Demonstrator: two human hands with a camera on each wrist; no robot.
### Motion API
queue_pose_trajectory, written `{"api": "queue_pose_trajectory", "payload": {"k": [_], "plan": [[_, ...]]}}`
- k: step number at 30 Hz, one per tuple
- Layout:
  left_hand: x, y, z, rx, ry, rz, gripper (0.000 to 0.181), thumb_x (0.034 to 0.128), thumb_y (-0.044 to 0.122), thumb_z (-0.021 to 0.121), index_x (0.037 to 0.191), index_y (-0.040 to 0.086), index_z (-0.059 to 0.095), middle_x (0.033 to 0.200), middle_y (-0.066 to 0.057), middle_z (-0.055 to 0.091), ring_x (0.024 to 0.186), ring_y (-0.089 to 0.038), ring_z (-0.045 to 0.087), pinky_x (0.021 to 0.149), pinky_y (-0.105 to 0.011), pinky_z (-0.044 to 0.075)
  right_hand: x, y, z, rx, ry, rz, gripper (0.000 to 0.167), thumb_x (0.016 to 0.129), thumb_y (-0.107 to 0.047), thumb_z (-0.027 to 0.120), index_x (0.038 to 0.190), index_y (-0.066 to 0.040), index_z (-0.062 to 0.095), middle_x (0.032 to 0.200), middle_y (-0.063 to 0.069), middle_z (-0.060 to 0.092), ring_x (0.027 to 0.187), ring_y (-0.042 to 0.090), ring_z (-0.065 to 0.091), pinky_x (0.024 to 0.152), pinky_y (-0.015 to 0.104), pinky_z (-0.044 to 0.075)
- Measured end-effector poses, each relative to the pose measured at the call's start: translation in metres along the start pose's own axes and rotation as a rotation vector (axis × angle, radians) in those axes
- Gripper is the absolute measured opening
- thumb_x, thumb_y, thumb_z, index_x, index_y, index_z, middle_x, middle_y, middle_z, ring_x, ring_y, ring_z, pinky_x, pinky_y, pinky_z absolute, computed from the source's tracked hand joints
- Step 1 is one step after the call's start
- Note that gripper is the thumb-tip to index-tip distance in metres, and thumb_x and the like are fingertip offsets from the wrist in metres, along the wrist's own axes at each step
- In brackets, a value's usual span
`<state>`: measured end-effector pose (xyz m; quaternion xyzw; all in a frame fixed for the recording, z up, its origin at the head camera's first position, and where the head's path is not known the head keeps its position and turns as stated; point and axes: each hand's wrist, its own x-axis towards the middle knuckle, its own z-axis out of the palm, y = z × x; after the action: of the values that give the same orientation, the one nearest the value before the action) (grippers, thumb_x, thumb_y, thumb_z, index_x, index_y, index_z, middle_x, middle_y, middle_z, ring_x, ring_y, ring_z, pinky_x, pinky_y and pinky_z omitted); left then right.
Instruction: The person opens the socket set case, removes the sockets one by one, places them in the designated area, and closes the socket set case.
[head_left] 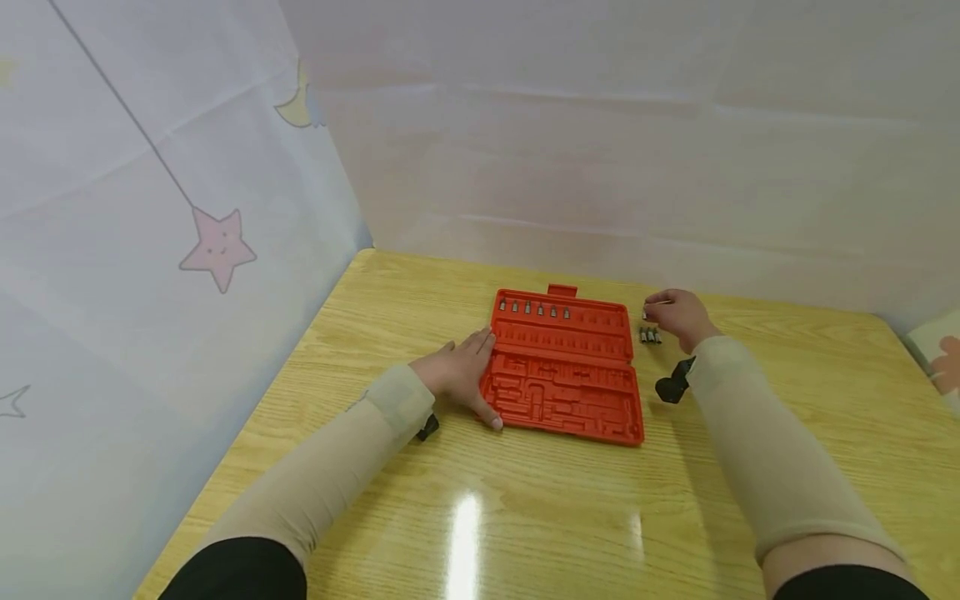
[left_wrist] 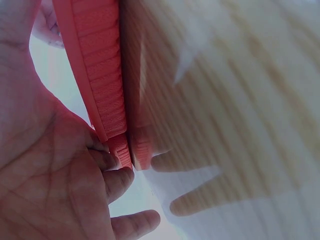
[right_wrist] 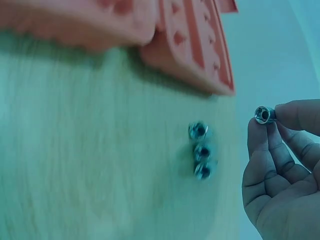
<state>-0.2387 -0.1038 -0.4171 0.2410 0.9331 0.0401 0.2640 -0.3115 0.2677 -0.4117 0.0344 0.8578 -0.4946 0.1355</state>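
An opened red plastic socket case (head_left: 558, 360) lies flat on the table, with several small metal sockets (head_left: 527, 307) set in its top row. My left hand (head_left: 467, 373) rests against the case's left side, its fingers and thumb spread. In the left wrist view the palm faces the ribbed red case wall (left_wrist: 100, 75). Right of the case, my right hand (head_left: 678, 317) pinches one metal socket (right_wrist: 264, 115) between thumb and fingertips, above the table. Just below that hand, three more sockets (right_wrist: 202, 152) stand side by side on the wood.
The case's lower half holds moulded recesses (head_left: 562, 396). A wooden table (head_left: 555, 508) carries everything. Behind it hangs a pale backdrop (head_left: 600, 167), and another sheet with a pink star (head_left: 218, 248) hangs at the left.
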Motion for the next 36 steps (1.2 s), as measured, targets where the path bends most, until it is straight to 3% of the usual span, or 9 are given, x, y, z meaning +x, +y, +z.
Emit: {"api": "queue_pose_trajectory", "payload": {"k": [10, 18, 36], "plan": [[-0.001, 0.0, -0.001, -0.008, -0.002, 0.001, 0.145, 0.0719, 0.078, 0.077, 0.165, 0.003, -0.004, 0.172, -0.013, -0.011, 0.158, -0.027, -0.006, 0.124, -0.056, 0.011, -0.004, 0.023, -0.014, -0.066, 0.041, 0.04, 0.05, 0.109, -0.019, 0.045, 0.148, 0.012, 0.044, 0.139, 0.028, 0.052, 0.123, 0.039, 0.053, 0.106, 0.053, 0.045], [0.001, -0.003, 0.001, -0.004, -0.002, 0.003, 0.145, 0.0715, 0.079, 0.077, 0.165, 0.003, -0.004, 0.172, -0.013, -0.01, 0.158, -0.027, -0.006, 0.124, -0.056, 0.011, -0.003, 0.034, -0.019, -0.142, 0.02, 0.085, 0.048, 0.108, -0.018, 0.049, 0.145, 0.012, 0.046, 0.138, 0.032, 0.052, 0.128, 0.047, 0.048, 0.108, 0.059, 0.04], [-0.001, -0.002, 0.001, -0.011, -0.002, 0.006, 0.146, 0.0715, 0.078, 0.078, 0.165, 0.004, -0.006, 0.172, -0.013, -0.011, 0.158, -0.027, -0.006, 0.124, -0.055, 0.011, -0.004, 0.035, -0.013, -0.358, 0.036, 0.04, 0.044, 0.107, -0.019, 0.05, 0.137, 0.012, 0.054, 0.135, 0.035, 0.055, 0.116, 0.048, 0.057, 0.096, 0.059, 0.049]]}}
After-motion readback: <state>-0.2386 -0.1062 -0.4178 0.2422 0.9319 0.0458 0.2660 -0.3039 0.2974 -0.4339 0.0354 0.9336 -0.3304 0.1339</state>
